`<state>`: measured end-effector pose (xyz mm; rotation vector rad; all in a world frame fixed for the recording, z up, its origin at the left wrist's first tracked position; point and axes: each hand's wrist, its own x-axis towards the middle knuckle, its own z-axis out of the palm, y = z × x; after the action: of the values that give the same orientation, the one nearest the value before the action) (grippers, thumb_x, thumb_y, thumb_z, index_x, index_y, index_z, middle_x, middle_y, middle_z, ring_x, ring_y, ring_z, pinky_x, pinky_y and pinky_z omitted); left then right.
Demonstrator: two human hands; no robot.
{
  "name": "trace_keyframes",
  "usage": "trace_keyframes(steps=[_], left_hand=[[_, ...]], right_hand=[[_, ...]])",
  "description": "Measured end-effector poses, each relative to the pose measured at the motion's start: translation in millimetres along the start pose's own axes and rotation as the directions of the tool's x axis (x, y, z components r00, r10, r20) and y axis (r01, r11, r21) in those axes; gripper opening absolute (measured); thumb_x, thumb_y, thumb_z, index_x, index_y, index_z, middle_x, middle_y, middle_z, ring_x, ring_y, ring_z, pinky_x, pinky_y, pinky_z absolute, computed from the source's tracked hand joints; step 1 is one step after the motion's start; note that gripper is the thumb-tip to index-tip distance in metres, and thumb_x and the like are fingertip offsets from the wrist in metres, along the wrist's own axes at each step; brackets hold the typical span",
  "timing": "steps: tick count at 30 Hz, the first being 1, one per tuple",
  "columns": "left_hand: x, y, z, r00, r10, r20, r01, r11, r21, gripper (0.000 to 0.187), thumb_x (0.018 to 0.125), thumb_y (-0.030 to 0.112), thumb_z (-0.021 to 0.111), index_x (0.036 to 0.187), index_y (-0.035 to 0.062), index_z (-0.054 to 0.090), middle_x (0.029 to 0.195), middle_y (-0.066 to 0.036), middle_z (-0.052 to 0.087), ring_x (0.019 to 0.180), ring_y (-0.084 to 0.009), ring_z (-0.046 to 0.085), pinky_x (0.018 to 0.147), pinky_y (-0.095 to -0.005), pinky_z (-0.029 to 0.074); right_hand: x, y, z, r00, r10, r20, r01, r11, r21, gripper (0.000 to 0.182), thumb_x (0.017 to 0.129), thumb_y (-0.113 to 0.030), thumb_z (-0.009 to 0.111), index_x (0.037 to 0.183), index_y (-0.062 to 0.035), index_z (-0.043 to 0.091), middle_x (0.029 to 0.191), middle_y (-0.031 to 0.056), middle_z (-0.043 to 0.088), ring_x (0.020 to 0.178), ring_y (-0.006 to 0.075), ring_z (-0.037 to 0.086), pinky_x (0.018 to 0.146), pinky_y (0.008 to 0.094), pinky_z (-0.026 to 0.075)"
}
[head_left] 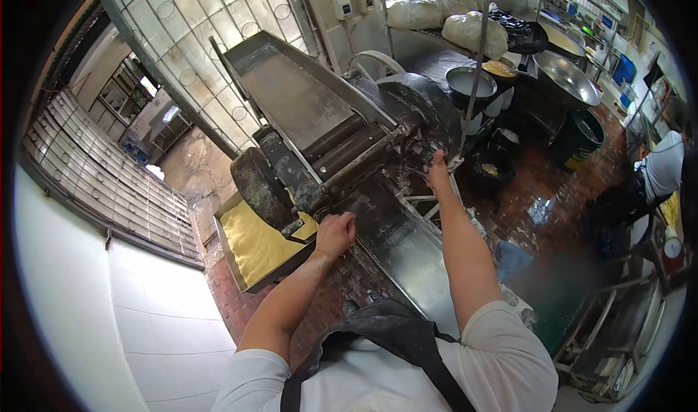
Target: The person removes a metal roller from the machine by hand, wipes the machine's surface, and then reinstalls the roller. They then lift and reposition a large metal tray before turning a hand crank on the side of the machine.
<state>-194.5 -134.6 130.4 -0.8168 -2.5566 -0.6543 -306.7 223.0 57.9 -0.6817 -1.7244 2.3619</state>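
A large dough-sheeting machine with rollers and a sloped metal hopper tray stands in front of me. My left hand is closed in a fist at the machine's lower left side; whatever it holds is hidden by the hand. On the right side, my right hand is closed with the thumb up against dark mechanical parts, and its grip is not clear to see. Between my arms a flat metal bed runs from the machine towards me. Yellow dough or meal fills a metal bin left of my left hand.
A barred gate and white tiled wall border the left. At the back right are pots, a wide metal bowl, wrapped bundles and a dark drum. Another person stands at far right.
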Motion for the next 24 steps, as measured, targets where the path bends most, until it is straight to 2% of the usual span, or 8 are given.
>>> trace_keyframes(steps=[2, 3, 5, 9, 11, 19, 22, 24], left_hand=[[-1, 0, -1, 1.0, -0.006, 0.0, 0.006, 1.0, -0.012, 0.015, 0.082, 0.011, 0.067, 0.097, 0.0099, 0.066, 0.071, -0.013, 0.063, 0.072, -0.0349, 0.064, 0.071, -0.0481, 0.05], [-1, 1, -3, 1.0, -0.005, 0.005, 0.006, 1.0, -0.029, 0.014, 0.082, 0.01, 0.067, 0.096, 0.0095, 0.066, 0.072, -0.013, 0.063, 0.072, -0.0355, 0.063, 0.071, -0.0483, 0.049], [0, 2, -7, 1.0, -0.013, -0.015, 0.013, 1.0, -0.025, 0.014, 0.082, 0.011, 0.067, 0.096, 0.0096, 0.065, 0.073, -0.013, 0.063, 0.074, -0.0357, 0.063, 0.071, -0.0483, 0.05], [-3, -1, -5, 1.0, -0.017, -0.025, 0.016, 0.999, -0.032, 0.014, 0.082, 0.011, 0.067, 0.096, 0.0098, 0.065, 0.075, -0.013, 0.064, 0.076, -0.0361, 0.063, 0.072, -0.0485, 0.05], [-5, -2, -3, 0.999, -0.023, -0.037, 0.022, 0.999, -0.037, 0.014, 0.083, 0.011, 0.067, 0.097, 0.0097, 0.064, 0.075, -0.014, 0.064, 0.076, -0.0365, 0.063, 0.072, -0.0487, 0.05], [-5, -2, -4, 0.999, -0.049, -0.019, 0.047, 0.997, -0.067, 0.018, 0.081, 0.012, 0.067, 0.098, 0.0087, 0.064, 0.076, -0.014, 0.064, 0.078, -0.0371, 0.064, 0.073, -0.0494, 0.05], [-4, -2, -6, 0.999, -0.052, -0.007, 0.051, 0.996, -0.072, 0.018, 0.081, 0.011, 0.067, 0.099, 0.0088, 0.065, 0.077, -0.014, 0.065, 0.078, -0.0373, 0.064, 0.073, -0.0495, 0.051], [-3, -1, -7, 0.999, -0.05, -0.005, 0.05, 0.996, -0.072, 0.017, 0.081, 0.012, 0.067, 0.097, 0.0084, 0.065, 0.077, -0.015, 0.065, 0.078, -0.0367, 0.065, 0.073, -0.0488, 0.051]], right_hand=[[-4, -3, 4, 0.998, 0.028, -0.06, -0.026, 0.999, 0.032, 0.082, 0.089, -0.083, 0.043, 0.137, -0.0163, 0.049, 0.079, 0.004, 0.057, 0.045, 0.0082, 0.037, 0.037, 0.0254, 0.029], [-3, 0, 6, 0.996, -0.027, -0.082, 0.029, 0.999, 0.029, 0.084, 0.089, -0.083, 0.043, 0.138, -0.0155, 0.049, 0.082, 0.0046, 0.058, 0.047, 0.0086, 0.038, 0.038, 0.0256, 0.028], [-6, -4, 2, 0.998, 0.052, -0.03, -0.05, 0.998, 0.048, 0.085, 0.089, -0.083, 0.042, 0.138, -0.0147, 0.049, 0.085, 0.0055, 0.058, 0.048, 0.0089, 0.038, 0.039, 0.0261, 0.029], [-17, -13, 8, 0.999, 0.05, -0.007, -0.049, 0.999, 0.023, 0.086, 0.09, -0.082, 0.041, 0.142, -0.0137, 0.046, 0.087, 0.0069, 0.059, 0.047, 0.0091, 0.036, 0.041, 0.0263, 0.029], [-23, -17, 11, 0.997, 0.051, -0.056, -0.049, 0.998, 0.032, 0.086, 0.091, -0.081, 0.04, 0.143, -0.0131, 0.045, 0.086, 0.0063, 0.059, 0.046, 0.0092, 0.036, 0.041, 0.0259, 0.029], [-8, -9, 5, 0.999, 0.053, 0.007, -0.053, 0.998, 0.033, 0.082, 0.093, -0.08, 0.035, 0.14, -0.0135, 0.045, 0.083, 0.0062, 0.057, 0.045, 0.0095, 0.037, 0.039, 0.027, 0.028], [-7, -7, 7, 0.997, 0.071, -0.029, -0.069, 0.997, 0.044, 0.08, 0.094, -0.08, 0.036, 0.138, -0.0135, 0.047, 0.083, 0.0059, 0.057, 0.045, 0.0094, 0.038, 0.039, 0.0269, 0.028], [-5, -5, 6, 0.998, 0.049, -0.028, -0.048, 0.997, 0.066, 0.078, 0.09, -0.082, 0.04, 0.122, -0.0122, 0.054, 0.08, 0.0043, 0.058, 0.043, 0.0091, 0.038, 0.038, 0.0261, 0.027]])
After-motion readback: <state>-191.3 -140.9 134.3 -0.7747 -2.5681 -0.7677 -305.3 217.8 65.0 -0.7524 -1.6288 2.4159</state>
